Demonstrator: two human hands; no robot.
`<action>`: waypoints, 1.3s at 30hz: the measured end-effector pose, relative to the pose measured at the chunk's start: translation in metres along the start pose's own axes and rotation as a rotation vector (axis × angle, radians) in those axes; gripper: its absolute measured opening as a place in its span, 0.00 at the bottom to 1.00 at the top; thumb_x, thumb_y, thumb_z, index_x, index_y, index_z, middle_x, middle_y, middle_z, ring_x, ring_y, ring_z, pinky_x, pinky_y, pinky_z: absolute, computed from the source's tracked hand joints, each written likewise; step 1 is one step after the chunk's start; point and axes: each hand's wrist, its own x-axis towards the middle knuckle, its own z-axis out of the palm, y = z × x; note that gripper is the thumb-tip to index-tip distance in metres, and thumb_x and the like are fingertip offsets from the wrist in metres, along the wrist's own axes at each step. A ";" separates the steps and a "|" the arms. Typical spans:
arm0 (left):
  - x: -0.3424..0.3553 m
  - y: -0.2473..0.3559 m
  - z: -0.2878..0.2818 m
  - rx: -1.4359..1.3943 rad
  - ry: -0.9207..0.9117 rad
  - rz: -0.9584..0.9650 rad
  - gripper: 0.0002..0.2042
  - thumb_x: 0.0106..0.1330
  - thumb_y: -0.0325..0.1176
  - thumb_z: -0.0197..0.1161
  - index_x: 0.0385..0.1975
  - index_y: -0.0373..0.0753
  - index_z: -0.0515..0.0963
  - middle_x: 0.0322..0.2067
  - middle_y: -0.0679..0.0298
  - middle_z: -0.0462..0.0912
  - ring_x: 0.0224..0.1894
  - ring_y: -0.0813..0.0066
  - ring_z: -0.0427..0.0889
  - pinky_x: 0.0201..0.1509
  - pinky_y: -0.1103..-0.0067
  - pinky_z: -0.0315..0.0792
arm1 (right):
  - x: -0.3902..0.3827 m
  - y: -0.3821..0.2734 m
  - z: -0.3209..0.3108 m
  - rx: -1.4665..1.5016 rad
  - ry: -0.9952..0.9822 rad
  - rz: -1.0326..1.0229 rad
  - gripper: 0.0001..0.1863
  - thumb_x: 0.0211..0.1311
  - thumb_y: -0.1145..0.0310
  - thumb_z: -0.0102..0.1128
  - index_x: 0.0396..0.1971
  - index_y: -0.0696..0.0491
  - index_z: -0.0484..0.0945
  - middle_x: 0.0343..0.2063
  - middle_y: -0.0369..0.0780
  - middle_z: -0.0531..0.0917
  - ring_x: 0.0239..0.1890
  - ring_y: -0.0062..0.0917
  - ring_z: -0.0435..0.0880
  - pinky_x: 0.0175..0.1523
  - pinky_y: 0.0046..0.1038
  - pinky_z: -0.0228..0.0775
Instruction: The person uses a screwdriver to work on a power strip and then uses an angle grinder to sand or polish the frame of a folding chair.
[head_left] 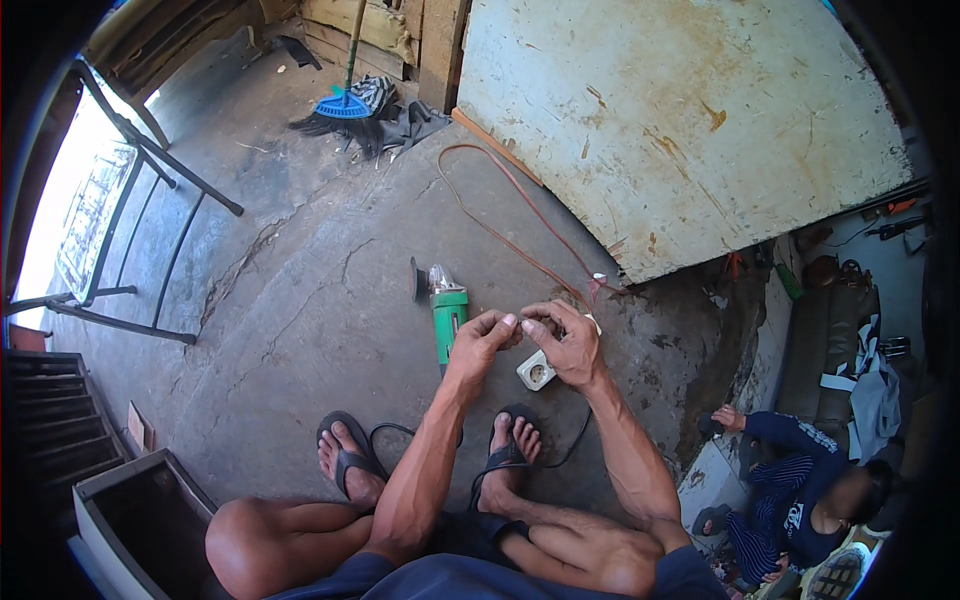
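My left hand [484, 339] and my right hand [566, 340] meet in front of me above the concrete floor, thumbs and fingertips pinched close together. Whatever sits between the fingertips is too small to make out. Beyond my left hand lies a green angle grinder [449, 312], its dark disc [418, 280] turned to the left and its rear end partly behind my wrist. Just beneath my right hand, a white power socket [536, 371] rests on the floor, partly covered by the hand. A black cord [392, 428] runs past my sandalled feet.
An orange-brown extension cord [510, 232] loops across the cracked floor. A large worn pale board [680, 130] stands at the far right. A metal-framed chair [130, 220] is on the left, a blue broom [343, 104] farther back. Another person [800, 490] sits low at the right.
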 end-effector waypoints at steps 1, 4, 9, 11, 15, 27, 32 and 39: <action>0.000 0.000 0.000 -0.001 -0.001 0.000 0.12 0.73 0.40 0.61 0.34 0.37 0.80 0.29 0.68 0.80 0.34 0.81 0.74 0.45 0.80 0.68 | 0.000 -0.005 -0.002 -0.059 -0.007 -0.065 0.12 0.64 0.68 0.66 0.44 0.56 0.83 0.33 0.38 0.84 0.23 0.19 0.78 0.30 0.23 0.70; 0.001 -0.001 0.000 0.039 -0.010 0.030 0.12 0.73 0.40 0.61 0.35 0.37 0.80 0.30 0.68 0.80 0.35 0.81 0.74 0.46 0.80 0.69 | 0.000 -0.009 -0.003 -0.115 -0.010 -0.008 0.11 0.61 0.71 0.68 0.43 0.56 0.84 0.32 0.40 0.86 0.28 0.20 0.84 0.34 0.22 0.75; 0.004 -0.006 -0.004 0.090 0.007 0.091 0.12 0.73 0.40 0.62 0.35 0.36 0.80 0.30 0.68 0.80 0.36 0.81 0.75 0.46 0.80 0.69 | 0.000 -0.007 0.000 -0.138 0.007 -0.065 0.09 0.62 0.71 0.67 0.41 0.56 0.84 0.31 0.39 0.85 0.25 0.20 0.81 0.31 0.24 0.73; 0.004 -0.007 -0.002 0.095 0.006 0.088 0.12 0.73 0.40 0.62 0.35 0.36 0.80 0.30 0.68 0.80 0.36 0.81 0.75 0.46 0.80 0.69 | -0.002 -0.006 -0.002 -0.148 0.014 -0.092 0.09 0.62 0.70 0.67 0.40 0.56 0.84 0.31 0.39 0.84 0.23 0.21 0.79 0.29 0.26 0.72; 0.003 -0.003 -0.002 0.127 0.005 0.089 0.12 0.73 0.39 0.62 0.35 0.36 0.80 0.30 0.68 0.80 0.36 0.81 0.75 0.46 0.80 0.69 | -0.002 -0.005 -0.001 -0.143 0.014 -0.105 0.08 0.62 0.70 0.67 0.40 0.55 0.84 0.30 0.39 0.84 0.23 0.21 0.80 0.29 0.26 0.72; 0.004 -0.008 -0.003 0.262 -0.027 0.186 0.14 0.73 0.41 0.61 0.39 0.33 0.77 0.32 0.66 0.79 0.38 0.79 0.74 0.45 0.80 0.69 | -0.003 -0.009 -0.003 -0.121 0.006 0.016 0.08 0.62 0.71 0.66 0.39 0.57 0.85 0.30 0.39 0.86 0.27 0.19 0.81 0.32 0.24 0.73; 0.005 -0.011 -0.009 0.232 -0.012 0.174 0.13 0.72 0.40 0.61 0.39 0.34 0.77 0.31 0.67 0.78 0.37 0.80 0.74 0.44 0.80 0.68 | -0.001 -0.010 0.000 -0.081 -0.017 -0.003 0.08 0.63 0.71 0.66 0.39 0.58 0.85 0.31 0.39 0.86 0.28 0.19 0.81 0.34 0.23 0.73; 0.004 -0.004 -0.010 0.385 -0.026 0.140 0.11 0.73 0.38 0.61 0.38 0.34 0.76 0.32 0.68 0.77 0.39 0.81 0.73 0.47 0.80 0.68 | -0.001 -0.008 -0.004 -0.094 -0.057 0.020 0.09 0.63 0.70 0.66 0.39 0.59 0.84 0.31 0.38 0.85 0.28 0.18 0.79 0.35 0.22 0.72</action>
